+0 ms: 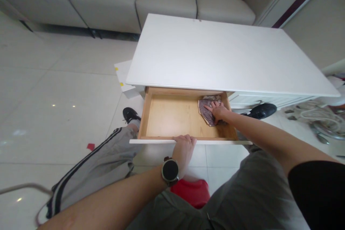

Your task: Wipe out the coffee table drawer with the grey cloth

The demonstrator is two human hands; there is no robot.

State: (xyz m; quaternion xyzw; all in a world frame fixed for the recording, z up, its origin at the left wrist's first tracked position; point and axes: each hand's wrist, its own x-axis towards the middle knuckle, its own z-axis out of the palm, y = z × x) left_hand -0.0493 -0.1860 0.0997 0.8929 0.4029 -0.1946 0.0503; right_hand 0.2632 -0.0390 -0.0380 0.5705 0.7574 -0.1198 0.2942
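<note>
A wooden drawer (172, 115) is pulled out of the white table (229, 57). My left hand (184, 151) grips the top edge of its white front panel (151, 141), fingers curled over it. Inside the drawer, toward the right wall, lies a crumpled purple-grey cloth (204, 110) with a pale edge. My right hand (217, 110) presses on that cloth with its fingers partly spread, holding it against the drawer's bottom. The part of the cloth under the palm is hidden.
A grey sofa (167, 5) stands behind the table. A white box-like object (124, 75) with yellow marks sits by its left end. Below me is a red stool (191, 191). Coiled hoses or cords (320, 115) lie on the floor at right.
</note>
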